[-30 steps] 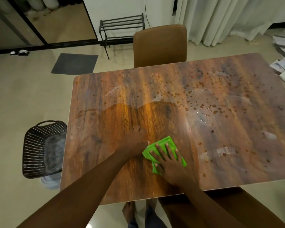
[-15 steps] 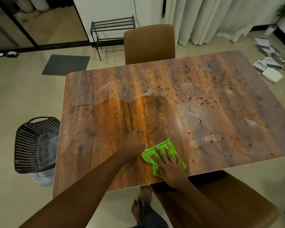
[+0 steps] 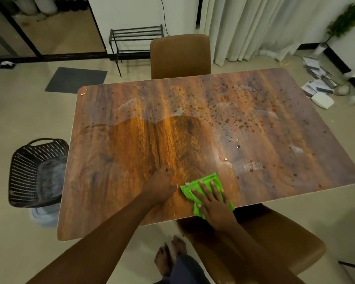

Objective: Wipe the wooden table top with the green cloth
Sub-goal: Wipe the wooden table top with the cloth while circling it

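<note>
Pressing flat, my right hand (image 3: 215, 203) lies spread with open fingers on the green cloth (image 3: 207, 191), pinning it to the wooden table (image 3: 115, 181) near the front edge rather than gripping it. My left hand (image 3: 162, 186) rests just beside the cloth, fingers curled loosely against the wood, holding nothing. Brown spots (image 3: 230, 115) dot the far right part of the table. A black basket (image 3: 35, 171) stands on the floor at the left.

Bare, sleeveless forearms behind both the left grip (image 3: 162, 186) and right grip (image 3: 215, 206), bare feet (image 3: 170, 257) below them, one dark blue trouser leg (image 3: 184, 269) alongside.
</note>
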